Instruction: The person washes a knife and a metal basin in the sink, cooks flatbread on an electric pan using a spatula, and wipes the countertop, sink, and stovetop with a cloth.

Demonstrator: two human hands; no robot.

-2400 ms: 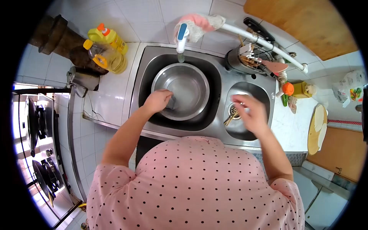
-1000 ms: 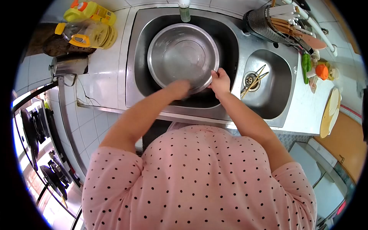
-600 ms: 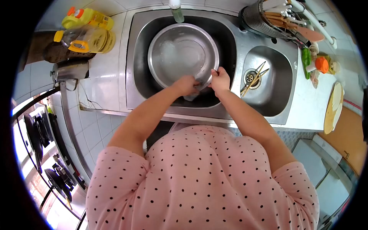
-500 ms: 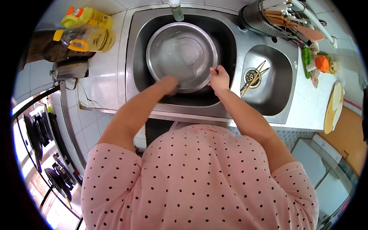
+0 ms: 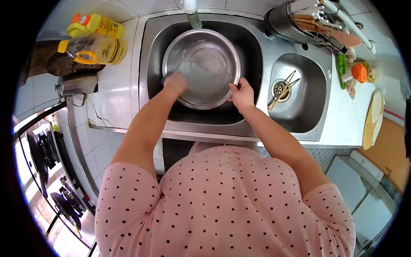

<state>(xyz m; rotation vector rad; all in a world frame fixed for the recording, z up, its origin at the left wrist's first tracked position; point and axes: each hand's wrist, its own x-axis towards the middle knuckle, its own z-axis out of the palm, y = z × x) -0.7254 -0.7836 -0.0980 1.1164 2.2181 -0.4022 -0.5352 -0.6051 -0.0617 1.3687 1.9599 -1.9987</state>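
A round steel basin (image 5: 209, 64) rests in the large left sink (image 5: 250, 64), with a little cloudy water in its bottom. My right hand (image 5: 242, 95) pinches the basin's rim at the lower right, thumb and fingers closed on it. At the lower left rim is my left hand (image 5: 175, 84), blurred by motion, its fingers over the basin's edge; whether it holds anything is hidden. The faucet (image 5: 192, 15) points down at the basin's back edge. Chopsticks (image 5: 282, 92) lie across the drain of the small right sink (image 5: 306, 109).
Two yellow-capped and orange-capped bottles (image 5: 102, 49) and a steel pot (image 5: 77, 84) stand on the left. A utensil basket (image 5: 284, 25) is at the back right. Green peppers (image 5: 341, 70), an orange-topped bottle (image 5: 358, 73) and a round board (image 5: 369, 128) are on the right counter.
My right hand has come from the small sink to the basin's rim. My left hand has moved along the near rim and back to the left. The view has tilted down.
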